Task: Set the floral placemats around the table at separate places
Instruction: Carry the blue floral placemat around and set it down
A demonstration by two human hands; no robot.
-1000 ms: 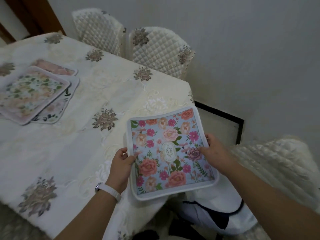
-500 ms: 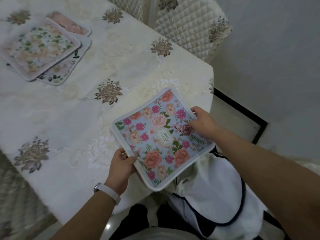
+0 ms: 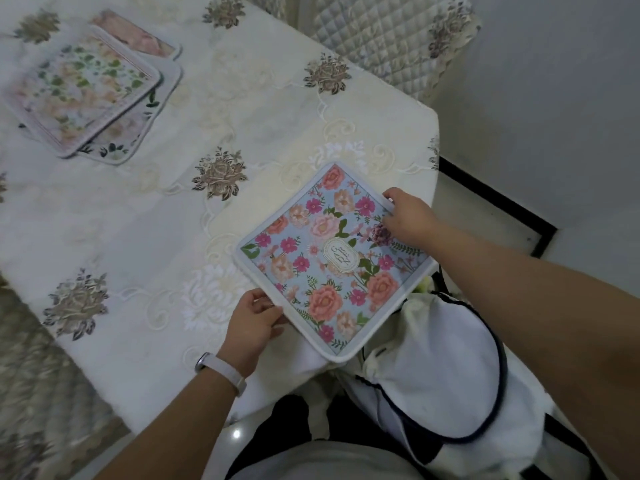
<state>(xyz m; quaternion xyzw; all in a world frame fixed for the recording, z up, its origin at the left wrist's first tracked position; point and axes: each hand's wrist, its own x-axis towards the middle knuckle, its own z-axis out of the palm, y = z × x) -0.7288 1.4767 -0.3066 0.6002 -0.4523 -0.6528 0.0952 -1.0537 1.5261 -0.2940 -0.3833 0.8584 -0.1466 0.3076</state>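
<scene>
Head view: a desk [image 3: 145, 237] under a cream embroidered cloth fills the left and centre of the frame. A quilted chair [image 3: 381, 36] stands at upper right. Three stacked floral placemats [image 3: 83, 95] lie at upper left. A blue floral placemat [image 3: 332, 261] lies at the desk's lower-right corner, overhanging the edge. The left hand [image 3: 252, 323] pinches its lower-left edge; the right hand [image 3: 408, 216] grips its right corner.

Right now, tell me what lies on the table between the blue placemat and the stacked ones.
Head view: only tablecloth, with an embroidered brown rose, lies between the blue placemat and the stack.
</scene>
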